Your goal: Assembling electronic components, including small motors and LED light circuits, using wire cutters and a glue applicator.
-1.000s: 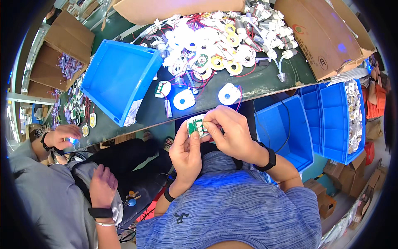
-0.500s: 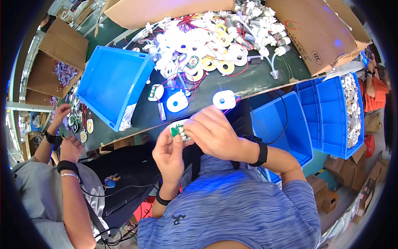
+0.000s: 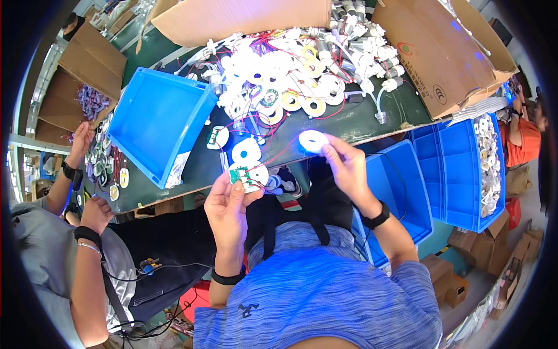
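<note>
My left hand (image 3: 228, 208) is closed on a white plastic piece with a small green circuit board (image 3: 239, 174), pinched between thumb and fingers just off the table's front edge. Farther right, my right hand (image 3: 349, 170) grips the rim of a white ring-shaped disc (image 3: 306, 140) with a hole in its middle. Thin red wire trails leftward from near this disc; where it ends I cannot tell. Beside the left hand's piece lies another white rounded part with a hole (image 3: 253, 148). A white part with a green board (image 3: 218, 138) rests on the table just beyond.
A heap of white rings, wires and small motors (image 3: 273, 70) covers the far table. A tilted blue bin (image 3: 157, 116) stands at left, cardboard boxes (image 3: 430, 52) behind. More blue bins (image 3: 401, 186) sit at right. A co-worker's hand (image 3: 96, 214) is at far left.
My hands have moved apart. The right hand has left the circuit board piece and gone right to take hold of the white disc at the table edge. The left hand still holds its piece.
</note>
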The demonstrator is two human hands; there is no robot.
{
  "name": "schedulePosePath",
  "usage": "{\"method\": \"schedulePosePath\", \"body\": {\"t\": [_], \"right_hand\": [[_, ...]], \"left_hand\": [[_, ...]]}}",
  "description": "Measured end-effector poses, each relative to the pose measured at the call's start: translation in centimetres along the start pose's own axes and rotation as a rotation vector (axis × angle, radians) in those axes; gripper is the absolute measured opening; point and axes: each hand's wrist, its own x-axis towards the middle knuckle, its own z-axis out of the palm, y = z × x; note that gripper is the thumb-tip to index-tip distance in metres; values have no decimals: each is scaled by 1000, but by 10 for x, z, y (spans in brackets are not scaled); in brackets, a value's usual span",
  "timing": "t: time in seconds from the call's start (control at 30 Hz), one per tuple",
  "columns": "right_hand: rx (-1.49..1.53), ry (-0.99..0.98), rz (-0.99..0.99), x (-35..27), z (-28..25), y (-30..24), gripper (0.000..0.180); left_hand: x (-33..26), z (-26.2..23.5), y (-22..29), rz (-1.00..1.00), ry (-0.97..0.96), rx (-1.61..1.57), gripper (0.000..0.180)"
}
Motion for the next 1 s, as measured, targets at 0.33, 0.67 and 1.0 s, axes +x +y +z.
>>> {"method": "schedulePosePath", "body": {"t": [0.33,0.67,1.0], "right_hand": [[840,-123,624,3,6,-4,28],[860,-124,499,-4,-15,-4,20],[1568,-414,216,25,-5,-18,34]], "left_hand": [[2,-3,-4,-20,52,-4,27],[-1,4,53,144,-76,158,21],[-10,25,131,331,-201,245,25]]}}
